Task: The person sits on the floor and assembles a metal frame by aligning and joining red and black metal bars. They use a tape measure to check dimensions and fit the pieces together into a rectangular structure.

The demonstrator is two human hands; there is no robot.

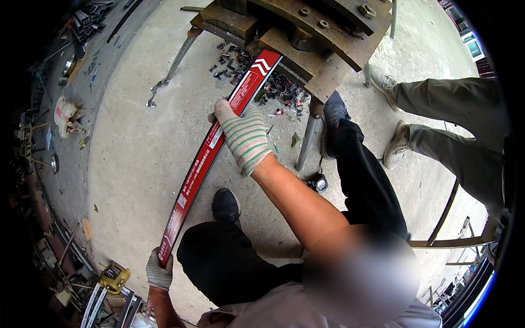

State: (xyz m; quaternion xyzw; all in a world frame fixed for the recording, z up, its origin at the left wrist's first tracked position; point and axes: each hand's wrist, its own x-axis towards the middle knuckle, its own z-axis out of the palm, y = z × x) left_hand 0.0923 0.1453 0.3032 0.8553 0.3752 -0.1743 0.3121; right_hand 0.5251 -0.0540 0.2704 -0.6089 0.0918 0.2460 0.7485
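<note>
A long, narrow bar [194, 177] with red printed film on its face and dark edges runs slantwise from near left up to the machine. My left hand [159, 271], in a striped knit glove, is closed around its near end. Farther up, my right hand [244, 135], in a white glove with green stripes, grips the bar with the thumb on its far-left side. The bar's far end meets the front edge of a rusty steel machine [344, 46] with bolted plates; whether it sits in a slot there, I cannot tell.
Small dark and red offcuts [284, 93] litter the floor beneath the machine, around its metal legs [309, 136]. A person in olive trousers [448, 106] stands at the right. A yellow tool [115, 277] lies at lower left, and metal profiles [90, 19] are piled at far left.
</note>
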